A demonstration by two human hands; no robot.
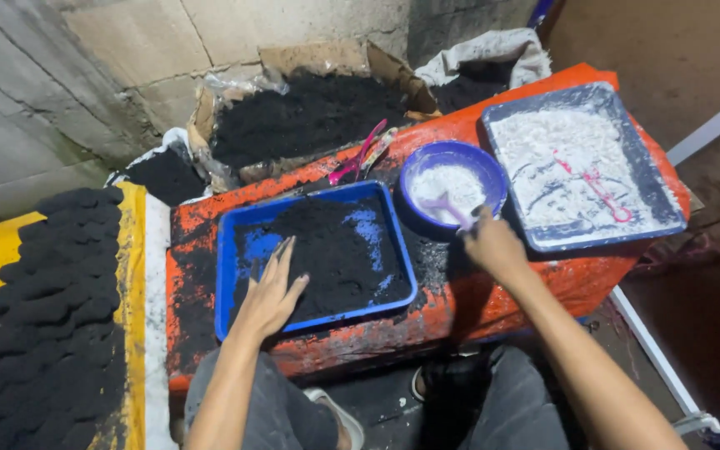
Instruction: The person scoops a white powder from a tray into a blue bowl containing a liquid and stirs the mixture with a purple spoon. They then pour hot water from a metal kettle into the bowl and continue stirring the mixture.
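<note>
At frame centre, the left hand (272,292) lies flat with fingers spread wide, palm pressed on the black powder in the blue tray (228,250), gripping nothing. Right of it, the right hand (493,246) closes around the handle of a purple scoop (446,207) dipped into white powder in the round blue bowl (452,158); the fingertips are blurred, so the grip seems loose. The grey tray (656,179) of white powder sits upper right.

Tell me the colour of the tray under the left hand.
Blue, holding black powder; the tray shows best in the head view.
</note>
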